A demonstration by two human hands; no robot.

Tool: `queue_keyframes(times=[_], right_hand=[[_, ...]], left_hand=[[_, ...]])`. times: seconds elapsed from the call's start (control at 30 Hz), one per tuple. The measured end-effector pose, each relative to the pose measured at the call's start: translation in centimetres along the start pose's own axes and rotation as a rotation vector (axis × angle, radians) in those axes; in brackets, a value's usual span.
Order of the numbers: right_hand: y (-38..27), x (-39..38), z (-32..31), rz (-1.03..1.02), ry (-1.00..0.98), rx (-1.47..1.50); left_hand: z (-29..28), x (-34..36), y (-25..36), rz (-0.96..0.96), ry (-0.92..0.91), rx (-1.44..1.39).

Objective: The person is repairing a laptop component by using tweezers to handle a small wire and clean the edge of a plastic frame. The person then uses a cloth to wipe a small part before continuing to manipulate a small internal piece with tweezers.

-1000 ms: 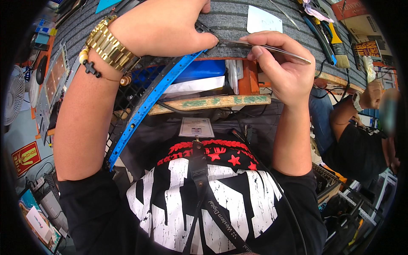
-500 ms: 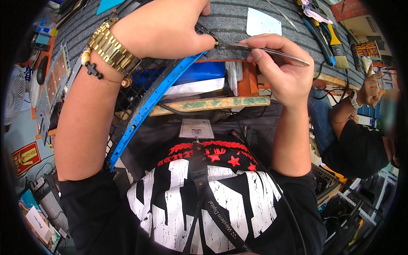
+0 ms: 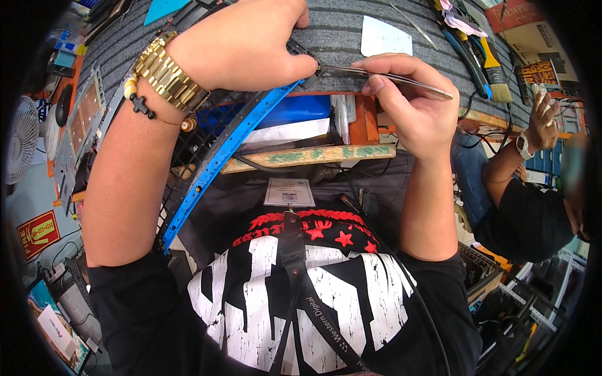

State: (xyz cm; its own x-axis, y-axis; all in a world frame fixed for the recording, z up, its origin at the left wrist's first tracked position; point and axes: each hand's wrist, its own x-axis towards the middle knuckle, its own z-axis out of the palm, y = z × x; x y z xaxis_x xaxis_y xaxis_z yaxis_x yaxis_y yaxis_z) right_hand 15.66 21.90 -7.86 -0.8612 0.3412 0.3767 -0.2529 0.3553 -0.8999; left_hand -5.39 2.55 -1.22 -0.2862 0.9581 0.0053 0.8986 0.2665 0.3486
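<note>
A long frame (image 3: pixel 216 158) with a blue edge and a black lattice slants from the mat's near edge down toward my left elbow. My left hand (image 3: pixel 251 50) lies over its upper end, the thumb pressed near a black corner; the other fingers are mostly hidden behind the hand. In my right hand (image 3: pixel 417 116) is a pair of metal tweezers (image 3: pixel 433 91), pinched between thumb and fingers. Their tips point left and reach the black corner beside my left thumb. Whether they grip anything there is too small to tell.
A ribbed grey mat (image 3: pixel 338 31) covers the bench, with a white card (image 3: pixel 385 36) on it. Pliers and a brush (image 3: pixel 500 88) lie at the right. Below the bench edge are a blue object (image 3: pixel 295 108) and a wooden strip (image 3: pixel 313 155). A co-worker's hand (image 3: pixel 543 119) is raised far right.
Both hands keep their places, with the tweezers still at the black corner. The view has shifted slightly. At the far right, the co-worker's hand has moved a little left.
</note>
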Motion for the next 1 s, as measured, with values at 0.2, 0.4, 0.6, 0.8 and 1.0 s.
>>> queue_keyframes(times=[0.2, 0.4, 0.6, 0.8, 1.0], right_hand=[[0.0, 0.0, 0.2, 0.015, 0.004, 0.039], [-0.1, 0.0, 0.1, 0.035, -0.014, 0.038], [-0.1, 0.0, 0.2, 0.035, -0.001, 0.048], [-0.1, 0.0, 0.2, 0.041, 0.001, 0.045], [0.2, -0.1, -0.1, 0.01, 0.001, 0.035]], left_hand=[[-0.9, 0.0, 1.2, -0.038, -0.046, 0.0], [0.0, -0.1, 0.2, -0.014, 0.007, 0.011], [-0.1, 0.3, 0.3, -0.028, -0.013, 0.006], [-0.1, 0.1, 0.2, -0.041, -0.018, 0.013], [-1.5, -0.5, 2.5, -0.041, -0.014, 0.024]])
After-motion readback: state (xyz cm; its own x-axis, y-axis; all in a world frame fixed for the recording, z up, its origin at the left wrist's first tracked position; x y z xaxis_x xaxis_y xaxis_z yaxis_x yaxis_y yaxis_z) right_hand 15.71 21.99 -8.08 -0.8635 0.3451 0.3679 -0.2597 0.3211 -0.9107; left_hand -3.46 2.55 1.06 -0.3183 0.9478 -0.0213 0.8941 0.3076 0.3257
